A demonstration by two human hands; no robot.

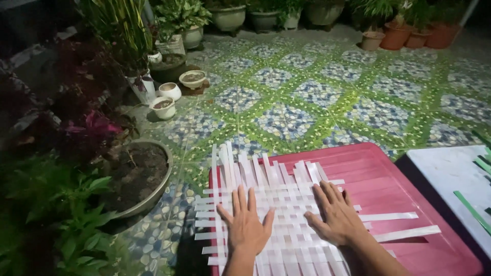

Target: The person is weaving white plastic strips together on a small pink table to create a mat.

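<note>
Both hands lie flat, palms down, on a mat (286,214) woven of white strips, which rests on the left part of a red bench (404,189). The left hand (246,225) has its fingers (240,197) spread wide and pinches nothing; the right hand (337,214), just beside it, presses down with fingers (327,191) held closer together, also gripping nothing. Loose strip ends stick out past the weave on every side. To the right stands a white board (450,174) with green strips (473,209) on it. A large soil-filled pot (140,176) sits on the tiled floor (317,92) at left, near small white pots (166,105).
</note>
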